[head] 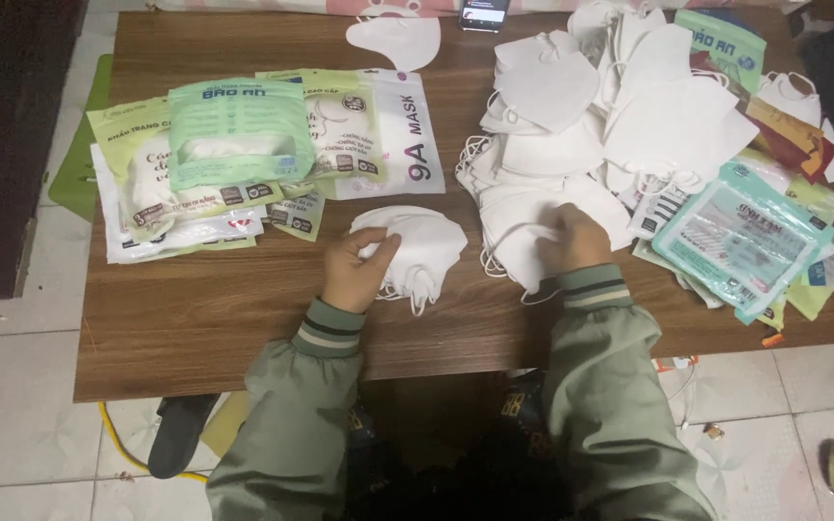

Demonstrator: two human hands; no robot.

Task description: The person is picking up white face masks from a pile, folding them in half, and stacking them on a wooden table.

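Observation:
My left hand [357, 267] rests on a small stack of white face masks [429, 243] near the front middle of the brown wooden table [205, 318], fingers curled on the stack's left edge. My right hand [571, 239] presses its fingers into the near edge of a big heap of loose white masks [581, 125] on the right half of the table. Both arms wear green jacket sleeves with striped cuffs.
Filled green and white mask packets [234, 145] lie piled at the table's left. Flat packets [740, 236] lie at the right edge. A single mask [398, 41] and a phone [484, 13] sit at the far edge. A black slipper [178, 436] lies on the tiled floor.

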